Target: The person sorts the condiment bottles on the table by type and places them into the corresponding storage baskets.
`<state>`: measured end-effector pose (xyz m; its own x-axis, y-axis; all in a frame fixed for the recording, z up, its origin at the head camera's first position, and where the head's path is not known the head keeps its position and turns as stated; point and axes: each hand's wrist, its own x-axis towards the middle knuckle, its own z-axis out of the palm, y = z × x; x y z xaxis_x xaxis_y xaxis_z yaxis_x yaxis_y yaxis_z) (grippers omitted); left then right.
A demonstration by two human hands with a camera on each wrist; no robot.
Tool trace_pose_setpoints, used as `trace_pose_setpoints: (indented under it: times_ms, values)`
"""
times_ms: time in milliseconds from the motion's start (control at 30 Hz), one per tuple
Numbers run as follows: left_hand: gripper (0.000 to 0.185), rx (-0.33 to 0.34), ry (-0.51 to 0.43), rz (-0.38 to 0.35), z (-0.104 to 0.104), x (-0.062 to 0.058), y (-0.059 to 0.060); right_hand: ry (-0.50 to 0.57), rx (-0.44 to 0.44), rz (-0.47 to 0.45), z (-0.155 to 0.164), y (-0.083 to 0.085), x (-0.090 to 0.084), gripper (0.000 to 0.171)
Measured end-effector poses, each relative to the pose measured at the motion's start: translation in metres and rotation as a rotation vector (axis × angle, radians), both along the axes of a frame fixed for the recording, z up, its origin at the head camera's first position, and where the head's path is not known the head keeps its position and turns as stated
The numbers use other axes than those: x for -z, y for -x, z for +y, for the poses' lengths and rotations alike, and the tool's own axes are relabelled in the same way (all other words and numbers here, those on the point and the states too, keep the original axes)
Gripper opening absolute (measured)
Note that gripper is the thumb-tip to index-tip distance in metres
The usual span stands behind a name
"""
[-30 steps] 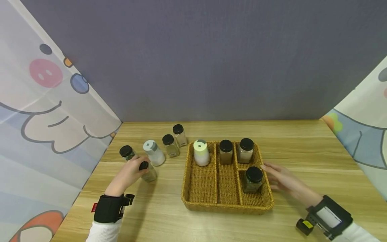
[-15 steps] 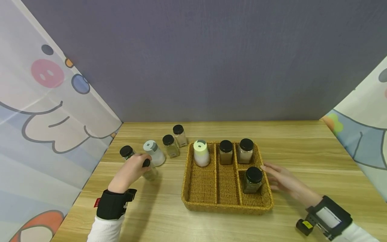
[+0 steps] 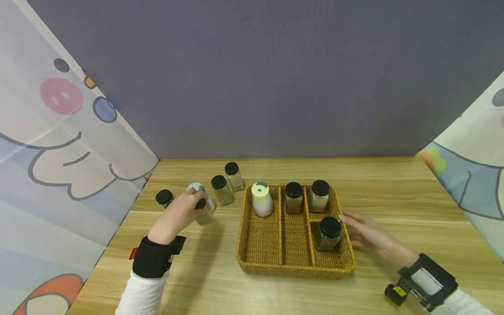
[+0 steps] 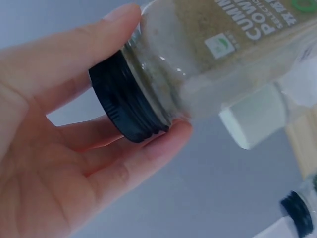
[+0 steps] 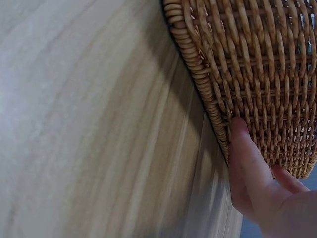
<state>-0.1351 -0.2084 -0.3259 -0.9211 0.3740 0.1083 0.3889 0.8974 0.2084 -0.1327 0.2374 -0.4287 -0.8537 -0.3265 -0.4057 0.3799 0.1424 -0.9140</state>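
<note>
From the head view, your left hand (image 3: pixel 179 214) gripped a cumin jar (image 3: pixel 204 213) lifted off the wooden table (image 3: pixel 393 192), left of the wicker tray (image 3: pixel 295 267), while your right hand (image 3: pixel 370 236) lay flat against the tray's right wall. At your left wrist, fingers (image 4: pixel 148 153) curled round the jar's black cap (image 4: pixel 126 99). At your right wrist, straight fingers (image 5: pixel 247 158) touched the weave.

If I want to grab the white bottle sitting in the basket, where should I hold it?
Take the white bottle around its smooth round body just under the cap, coming straight down from above. It stands upright at the back of the wicker basket's left compartment, close to the basket wall and the divider, so the top looks like the freest way in. The space in front of it is bare too.
</note>
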Motion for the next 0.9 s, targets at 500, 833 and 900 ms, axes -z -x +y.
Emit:
trace_pose_setpoints:
  times_ms: [500,833,900]
  values:
    - [0.027,0.12,0.027,0.041,0.033,-0.022,0.008,-0.018,0.016,-0.019,-0.002,0.0,-0.002,0.075]
    - [0.026,0.152,-0.034,-0.049,0.05,-0.034,0.01,-0.02,0.009,-0.005,-0.002,-0.001,-0.002,0.075]
    - [0.026,0.173,-0.036,-0.029,0.054,-0.035,0.011,-0.02,0.007,-0.003,-0.002,-0.001,-0.002,0.075]
